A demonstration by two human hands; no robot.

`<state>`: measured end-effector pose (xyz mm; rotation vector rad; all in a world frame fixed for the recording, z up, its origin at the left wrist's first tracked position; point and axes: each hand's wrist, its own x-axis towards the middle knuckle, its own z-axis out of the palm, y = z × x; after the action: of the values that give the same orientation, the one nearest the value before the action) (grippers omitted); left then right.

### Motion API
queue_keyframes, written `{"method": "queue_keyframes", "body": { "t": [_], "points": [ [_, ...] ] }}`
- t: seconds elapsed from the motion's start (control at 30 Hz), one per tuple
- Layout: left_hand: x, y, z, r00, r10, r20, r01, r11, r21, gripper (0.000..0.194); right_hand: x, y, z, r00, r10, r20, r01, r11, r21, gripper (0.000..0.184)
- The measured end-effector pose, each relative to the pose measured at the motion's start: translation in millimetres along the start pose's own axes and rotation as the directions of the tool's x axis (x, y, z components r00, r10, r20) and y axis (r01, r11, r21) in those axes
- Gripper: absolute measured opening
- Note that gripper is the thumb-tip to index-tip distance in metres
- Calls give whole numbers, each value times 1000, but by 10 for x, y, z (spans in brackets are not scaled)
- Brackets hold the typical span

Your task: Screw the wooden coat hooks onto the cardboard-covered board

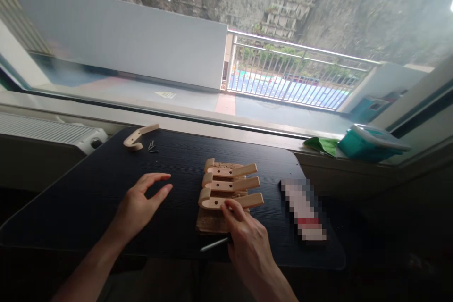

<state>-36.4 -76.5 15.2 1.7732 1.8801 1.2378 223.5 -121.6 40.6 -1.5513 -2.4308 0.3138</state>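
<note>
Basically, a rough wooden board (211,224) lies flat on the black worktop (166,236), with three pale wooden hooks across it: far hook (230,171), middle hook (230,185), near hook (211,202). Curled ends at left, straight ends running out past the board's right edge. Right grip (249,235) has fingertips on the near hook around mid-length, covering part of it; pinch or light press, can't tell. Same grip is closed around a slim tool (214,244), metal shaft poking out left, handle hidden. Left grip (139,205) holds nothing, thumb and fingers parted, hovering left of the board.

Handling: hooks look like bare wood, so probably light, stiff, not very slippery. Likely sturdy, though the thinner curl might be the weak spot if levered. Best hold is probably the flat shank, pinched by its side edges with the holes left clear; straight end also reachable. Whether the hooks are fastened or just resting isn't visible, so they might slide or twist. Board likely heavier; steady it by the bare near strip. Loose hook (133,139) lies far left, near small screws (152,146), fiddly, fingertip work.
</note>
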Motion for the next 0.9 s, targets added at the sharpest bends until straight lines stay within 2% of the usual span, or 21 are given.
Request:
{"method": "queue_keyframes", "body": {
  "t": [0.07,0.13,0.2,0.27,0.33,0.43,0.53,0.73,0.9],
  "points": [
    [191,-161,-197,989,72,-132,-53,988,145,25,-5,0,22,1000,4,-8,-4,1000,-3,73],
    [405,-301,-364,979,121,-162,-58,937,344,24,-10,6,47,1000,1,-13,-2,1000,-11,74],
    [628,-397,-470,988,98,-119,-22,854,519,28,-17,19,71,1000,-10,-25,9,1000,-23,74],
    [847,-449,-497,998,59,-36,-22,764,644,32,-26,35,96,999,-28,-45,27,999,-34,75],
    [1048,-477,-453,999,41,-4,-28,743,669,26,-34,49,120,997,-44,-60,42,998,-39,76],
    [1283,-507,-319,985,18,171,-139,671,728,26,-38,57,145,996,-32,-79,28,999,-46,77],
    [1414,-538,-192,965,19,262,-209,661,721,22,-34,46,131,996,-28,-86,23,998,-50,76],
    [1469,-560,-56,937,30,349,-285,645,709,20,-14,1,18,1000,5,4,-5,1000,-24,77],
    [1498,-574,-7,931,53,362,-314,625,715,16,-15,3,11,1000,6,-3,-6,1000,-10,73]
  ]
}}
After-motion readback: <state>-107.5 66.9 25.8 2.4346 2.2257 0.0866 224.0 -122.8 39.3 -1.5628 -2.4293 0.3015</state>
